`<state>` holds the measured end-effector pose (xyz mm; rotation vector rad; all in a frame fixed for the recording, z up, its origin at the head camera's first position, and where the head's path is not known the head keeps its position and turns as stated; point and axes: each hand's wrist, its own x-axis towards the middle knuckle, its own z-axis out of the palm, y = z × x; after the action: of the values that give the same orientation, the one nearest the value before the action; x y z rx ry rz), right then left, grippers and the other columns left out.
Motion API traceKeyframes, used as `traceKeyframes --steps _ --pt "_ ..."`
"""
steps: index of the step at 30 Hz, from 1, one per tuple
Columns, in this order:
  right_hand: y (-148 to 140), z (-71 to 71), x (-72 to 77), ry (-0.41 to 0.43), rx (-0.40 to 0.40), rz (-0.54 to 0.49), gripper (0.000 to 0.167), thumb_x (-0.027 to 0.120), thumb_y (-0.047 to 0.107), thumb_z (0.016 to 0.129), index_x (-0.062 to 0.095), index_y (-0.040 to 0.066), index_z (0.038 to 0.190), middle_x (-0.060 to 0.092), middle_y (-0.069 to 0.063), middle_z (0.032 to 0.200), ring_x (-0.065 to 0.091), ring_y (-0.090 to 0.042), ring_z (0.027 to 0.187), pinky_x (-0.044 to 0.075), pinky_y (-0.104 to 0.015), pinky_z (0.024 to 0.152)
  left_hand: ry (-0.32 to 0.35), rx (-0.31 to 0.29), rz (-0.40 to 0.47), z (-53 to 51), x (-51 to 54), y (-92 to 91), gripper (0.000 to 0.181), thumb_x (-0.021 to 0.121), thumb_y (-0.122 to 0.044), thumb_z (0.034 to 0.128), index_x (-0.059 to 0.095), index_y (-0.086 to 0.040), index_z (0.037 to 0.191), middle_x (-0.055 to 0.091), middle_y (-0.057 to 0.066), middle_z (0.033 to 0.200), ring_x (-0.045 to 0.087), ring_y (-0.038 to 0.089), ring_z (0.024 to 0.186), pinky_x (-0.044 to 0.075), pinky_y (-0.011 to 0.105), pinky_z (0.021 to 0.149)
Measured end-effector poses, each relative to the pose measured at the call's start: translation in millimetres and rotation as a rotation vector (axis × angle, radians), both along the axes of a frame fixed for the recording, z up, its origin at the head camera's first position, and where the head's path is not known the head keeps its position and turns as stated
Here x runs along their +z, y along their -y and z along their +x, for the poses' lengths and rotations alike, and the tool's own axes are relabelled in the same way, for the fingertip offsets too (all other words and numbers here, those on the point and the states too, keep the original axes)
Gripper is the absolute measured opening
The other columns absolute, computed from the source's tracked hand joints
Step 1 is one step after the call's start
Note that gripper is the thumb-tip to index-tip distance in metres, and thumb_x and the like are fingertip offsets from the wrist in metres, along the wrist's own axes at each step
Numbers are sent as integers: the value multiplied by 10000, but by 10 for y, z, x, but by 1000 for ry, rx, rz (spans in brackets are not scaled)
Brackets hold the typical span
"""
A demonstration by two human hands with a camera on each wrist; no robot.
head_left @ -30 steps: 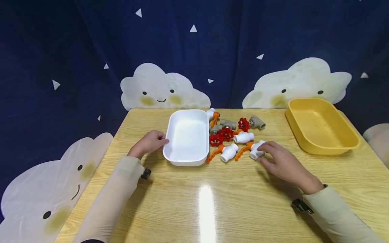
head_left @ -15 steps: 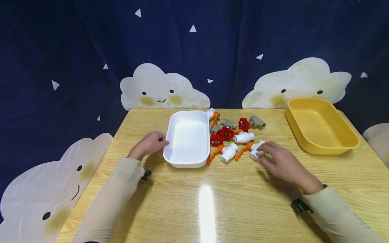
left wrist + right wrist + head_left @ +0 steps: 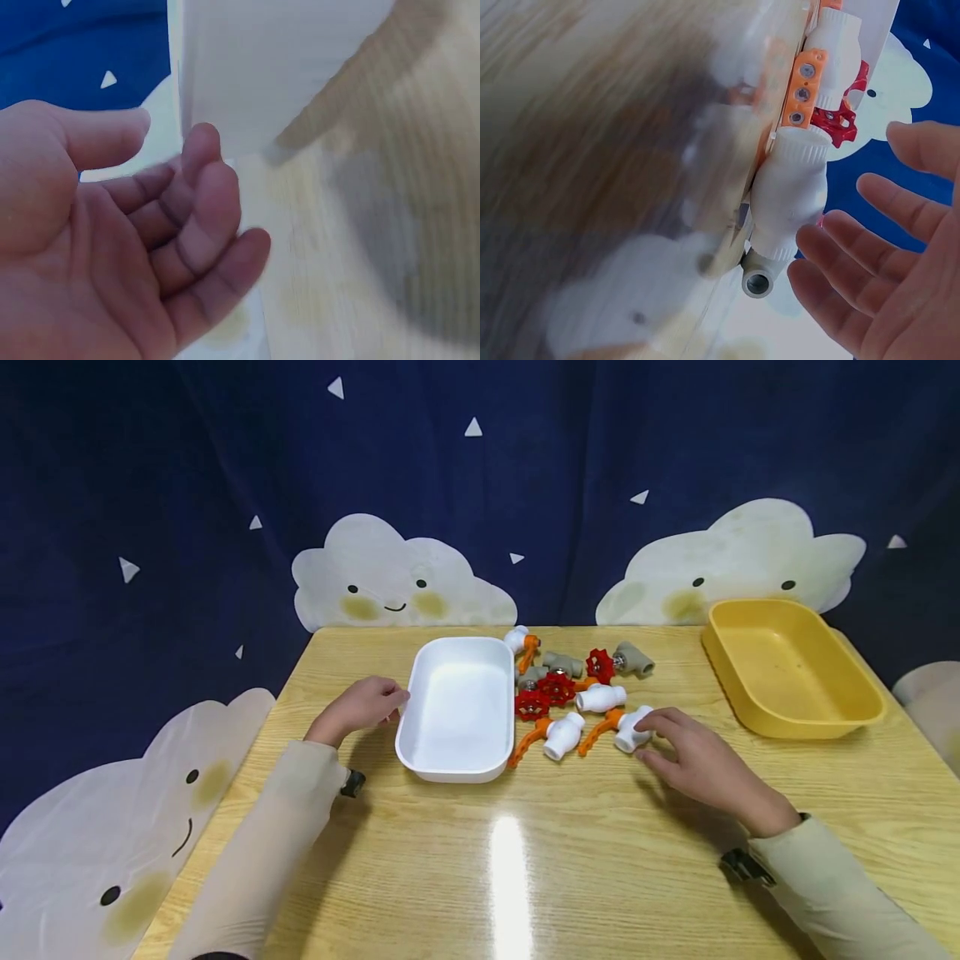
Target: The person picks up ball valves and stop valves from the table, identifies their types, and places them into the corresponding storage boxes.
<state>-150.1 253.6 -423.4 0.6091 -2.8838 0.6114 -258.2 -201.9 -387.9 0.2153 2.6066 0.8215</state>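
Observation:
A white rectangular tray (image 3: 456, 714) lies on the table, left of the pile of valves. My left hand (image 3: 362, 706) is at its left side; in the left wrist view the fingers are loosely bent beside the tray wall (image 3: 255, 82), the thumb apart from it. My right hand (image 3: 693, 764) hovers by a white ball valve (image 3: 633, 729) with an orange lever handle. In the right wrist view, the relaxed fingers (image 3: 847, 259) are spread next to the valve's white body (image 3: 789, 191) without gripping it; contact cannot be told.
Between tray and right hand lie other white valves (image 3: 564, 736) with orange levers and grey valves (image 3: 633, 659) with red handwheels (image 3: 557, 688). A yellow tray (image 3: 795, 668) stands at the back right. A dark blue curtain (image 3: 555, 460) hangs behind the wooden table (image 3: 420, 860).
The white tray has slid slightly nearer to me and left. My left hand, earlier holding its rim, has let go and shifted a little left. The right hand has hardly moved.

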Motion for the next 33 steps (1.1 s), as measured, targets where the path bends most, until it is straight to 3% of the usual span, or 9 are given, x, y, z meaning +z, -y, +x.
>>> traceKeyframes --steps 7,12,21,26,33 --pt "33 -4 -11 25 2 -11 256 688 173 919 661 52 1143 635 -136 1198 652 -312 1063 530 -532 898 14 0 -34 -209 -23 -65 295 477 -264 1037 587 -51 863 613 83 812 557 214 674 511 345 712" --pt "43 -17 -8 34 -5 -2 262 689 189 918 660 58 1143 630 -139 1210 644 -315 1084 523 -539 913 47 -15 7 -252 -79 -10 284 488 -229 1035 561 -40 836 610 84 773 597 234 695 543 389 743" --pt "55 -29 -12 -1 17 -3 257 693 177 913 661 53 1136 635 -144 1201 648 -317 1073 530 -532 895 213 2 170 -381 -104 38 299 506 -234 1039 485 -70 790 626 14 741 642 182 720 543 405 820" --pt "58 -27 -1 0 12 -2 247 694 172 911 663 58 1127 627 -146 1212 642 -323 1080 527 -538 895 225 -2 182 -432 -145 35 295 520 -229 1033 496 -88 776 617 7 712 612 137 665 547 358 774" --pt "49 -33 34 12 -2 -3 254 698 175 913 665 49 1131 622 -154 1219 630 -331 1099 518 -550 916 221 25 158 -418 -142 14 276 506 -219 1039 509 -94 793 598 6 713 586 131 664 531 321 751"
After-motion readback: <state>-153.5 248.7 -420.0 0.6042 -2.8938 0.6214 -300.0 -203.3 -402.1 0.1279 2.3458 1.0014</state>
